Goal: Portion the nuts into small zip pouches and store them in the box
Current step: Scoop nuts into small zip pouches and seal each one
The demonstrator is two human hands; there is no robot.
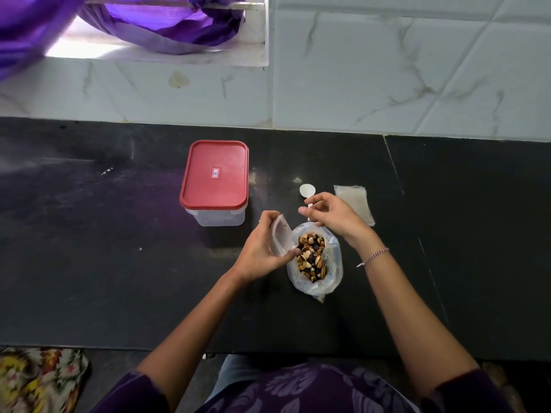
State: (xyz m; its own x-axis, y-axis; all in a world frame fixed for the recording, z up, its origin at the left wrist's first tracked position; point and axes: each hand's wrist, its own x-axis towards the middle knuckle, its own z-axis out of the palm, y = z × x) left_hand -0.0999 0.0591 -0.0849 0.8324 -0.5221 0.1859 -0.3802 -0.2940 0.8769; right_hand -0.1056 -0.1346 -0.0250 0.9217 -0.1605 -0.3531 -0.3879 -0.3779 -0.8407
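An open clear plastic bag (334,263) of mixed nuts (311,254) stands on the black counter. My left hand (262,248) grips a small zip pouch (281,235) just left of the bag, its mouth facing the nuts. My right hand (331,214) hovers above the bag's far rim with its fingers loosely curled; whether they touch the white plastic spoon (307,193) lying just behind them is unclear. A clear box with a red lid (214,174) stands closed to the far left. A stack of empty zip pouches (356,202) lies to the right of the spoon.
The black counter (119,263) ends at a marble-tiled wall (387,70) behind. A window ledge with purple cloth (167,28) is at the upper left. A floral cloth (38,380) lies below the counter's front edge at lower left.
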